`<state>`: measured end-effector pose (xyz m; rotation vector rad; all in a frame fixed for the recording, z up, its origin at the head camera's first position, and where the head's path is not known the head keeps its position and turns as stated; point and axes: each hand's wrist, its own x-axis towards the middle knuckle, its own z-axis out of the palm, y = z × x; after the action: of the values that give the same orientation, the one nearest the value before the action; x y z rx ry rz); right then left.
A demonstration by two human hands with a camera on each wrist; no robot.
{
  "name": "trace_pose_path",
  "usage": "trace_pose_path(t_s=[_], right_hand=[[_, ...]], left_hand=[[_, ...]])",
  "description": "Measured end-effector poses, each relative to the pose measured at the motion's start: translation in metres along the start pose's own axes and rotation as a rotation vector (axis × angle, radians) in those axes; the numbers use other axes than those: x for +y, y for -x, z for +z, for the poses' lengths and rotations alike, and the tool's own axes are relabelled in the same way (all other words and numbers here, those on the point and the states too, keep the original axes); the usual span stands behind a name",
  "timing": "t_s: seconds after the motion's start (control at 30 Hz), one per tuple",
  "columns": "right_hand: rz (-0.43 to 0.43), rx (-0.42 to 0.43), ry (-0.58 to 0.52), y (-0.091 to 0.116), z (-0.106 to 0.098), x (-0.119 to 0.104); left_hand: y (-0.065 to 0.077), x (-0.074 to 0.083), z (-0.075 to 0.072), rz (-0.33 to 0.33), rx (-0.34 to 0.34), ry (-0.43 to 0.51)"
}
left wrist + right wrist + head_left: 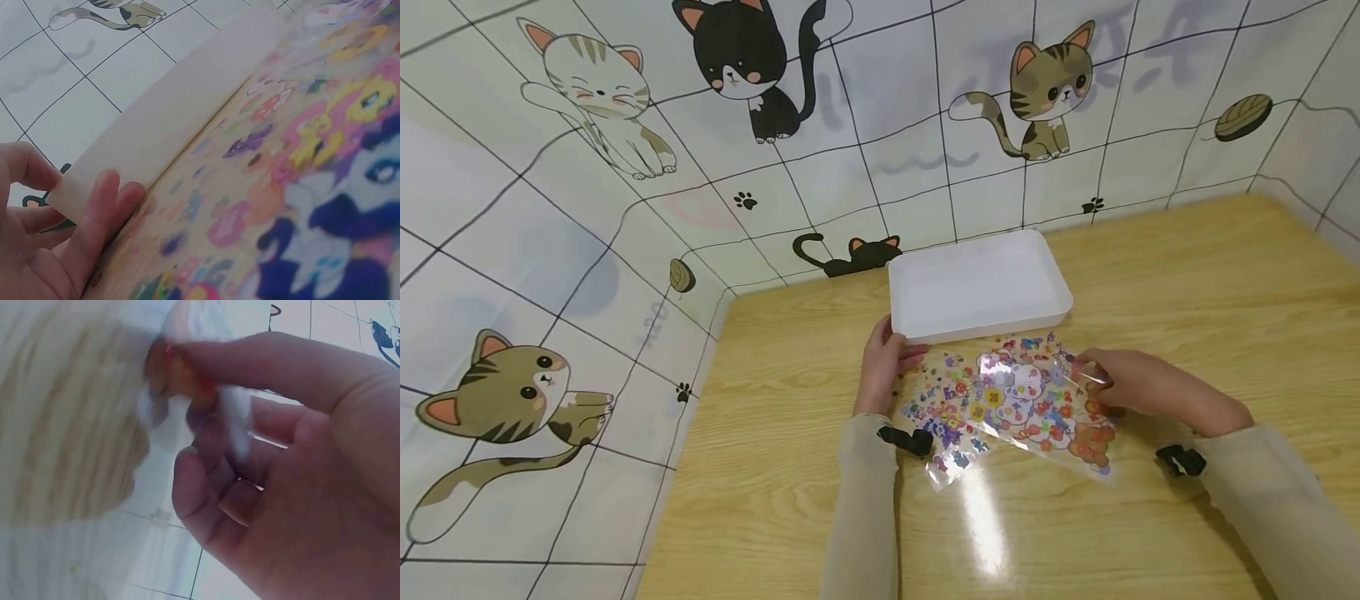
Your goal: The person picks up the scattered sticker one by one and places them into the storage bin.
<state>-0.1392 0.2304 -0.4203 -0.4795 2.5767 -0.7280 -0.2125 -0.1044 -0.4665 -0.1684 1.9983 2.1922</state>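
Observation:
A white rectangular tray (977, 287) stands against the wall. My left hand (878, 367) grips its near left corner; in the left wrist view, the fingers (103, 200) lie against the tray's wall (169, 119). In front of the tray lie clear plastic sticker sheets overlapping each other. The left sheet (946, 425) has small purple and multicoloured cartoon stickers. Bears and flowers cover the right sheet (1030, 400), whose right edge my right hand (1127, 379) pinches between thumb and fingers. The right wrist view is blurred, with part of this sheet (181, 375) at the fingertips.
Under everything is a light wood-grain table (760, 467). White tiled-pattern walls with cartoon cats (512, 387) rise behind and to the left. Black straps (906, 440) sit on both sleeved wrists. Light glares on the table in front of the sheets.

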Motion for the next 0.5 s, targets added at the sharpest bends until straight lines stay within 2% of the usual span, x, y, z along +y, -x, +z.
trace_pose_path(t_s=[0.23,0.5], right_hand=[[0.007,0.074,0.034,0.0044,-0.0014,0.0003],[-0.012,0.093,0.017,-0.0014,0.0039,-0.0027]], left_hand=[[0.004,-0.0004,0.0022,0.003,-0.011,0.008],[0.0032,-0.0028,-0.0016,0.025,-0.006,0.001]])
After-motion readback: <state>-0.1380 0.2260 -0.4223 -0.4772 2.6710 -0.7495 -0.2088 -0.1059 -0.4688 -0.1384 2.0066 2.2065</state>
